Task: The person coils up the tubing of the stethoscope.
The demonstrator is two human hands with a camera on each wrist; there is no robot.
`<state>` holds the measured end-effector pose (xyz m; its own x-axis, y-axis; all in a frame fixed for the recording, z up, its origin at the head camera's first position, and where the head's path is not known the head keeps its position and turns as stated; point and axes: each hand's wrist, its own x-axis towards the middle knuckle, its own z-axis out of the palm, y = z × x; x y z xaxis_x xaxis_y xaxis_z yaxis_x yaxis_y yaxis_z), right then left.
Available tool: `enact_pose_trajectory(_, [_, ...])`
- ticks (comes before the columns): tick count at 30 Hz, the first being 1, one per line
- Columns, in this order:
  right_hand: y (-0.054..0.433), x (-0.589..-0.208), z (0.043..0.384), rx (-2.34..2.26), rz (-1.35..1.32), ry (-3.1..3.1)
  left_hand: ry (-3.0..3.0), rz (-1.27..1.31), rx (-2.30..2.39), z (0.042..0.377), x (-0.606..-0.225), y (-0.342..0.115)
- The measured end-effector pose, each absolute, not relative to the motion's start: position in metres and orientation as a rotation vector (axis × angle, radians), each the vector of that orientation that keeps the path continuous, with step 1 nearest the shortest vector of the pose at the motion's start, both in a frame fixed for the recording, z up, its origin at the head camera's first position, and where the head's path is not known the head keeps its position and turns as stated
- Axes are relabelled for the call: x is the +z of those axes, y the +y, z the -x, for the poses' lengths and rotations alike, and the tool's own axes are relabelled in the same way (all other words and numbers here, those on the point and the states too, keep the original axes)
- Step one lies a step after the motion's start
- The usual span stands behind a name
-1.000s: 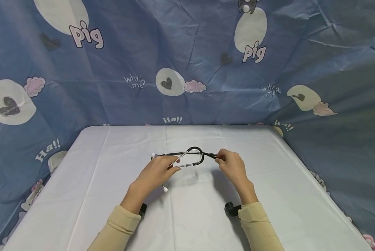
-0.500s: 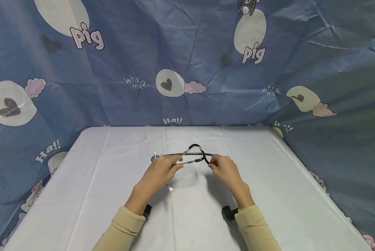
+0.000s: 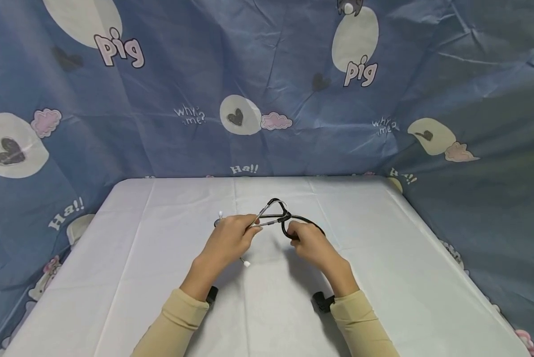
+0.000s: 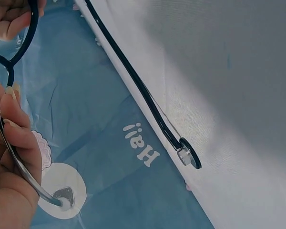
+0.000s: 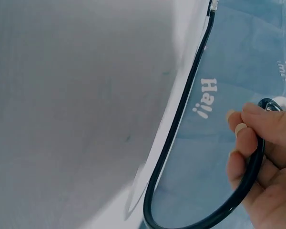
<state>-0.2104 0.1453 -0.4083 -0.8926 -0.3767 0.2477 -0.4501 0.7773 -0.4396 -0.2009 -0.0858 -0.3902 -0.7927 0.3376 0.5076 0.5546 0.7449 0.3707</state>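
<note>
A stethoscope with black tubing (image 5: 181, 107) is held up between both hands over the table. My left hand (image 3: 226, 240) grips its metal ear tubes, one of which ends in a white eartip (image 4: 66, 204) below the fingers. The black fork of the tubing stands out to the right of that hand. My right hand (image 3: 313, 248) pinches the tubing just past the fork, with the fingers curled round it. From there the tube bends back in a long loop. It runs leftward behind the hands to the round chestpiece (image 4: 185, 155), which hangs beyond my left hand.
A white cloth-covered table (image 3: 159, 277) lies under the hands. Blue printed fabric (image 3: 267, 64) with pig lettering and hearts hangs behind it and along both sides. A black camera mount (image 3: 322, 301) sits at the right wrist, and another at the left.
My right hand has moved left, closer to my left hand, while pinching the tubing. The tube beyond it now bows out in a loop at the right. My left hand has kept its grip.
</note>
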Motion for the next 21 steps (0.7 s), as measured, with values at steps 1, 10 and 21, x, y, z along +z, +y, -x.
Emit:
enact_pose_trajectory(1, [0.145, -0.408, 0.210, 0.736, -0.681, -2.815, -2.533, 0.684, -0.719, 0.201, -0.390, -0.086])
enact_pose_trajectory(10, [0.131, -0.402, 0.201, 0.658, -0.805, -2.802, -2.516, 0.691, -0.685, 0.205, -0.393, -0.082])
enact_pose_trajectory(21, [0.119, -0.397, 0.192, 0.601, -0.880, -2.824, -2.509, 0.698, -0.674, 0.203, -0.395, -0.080])
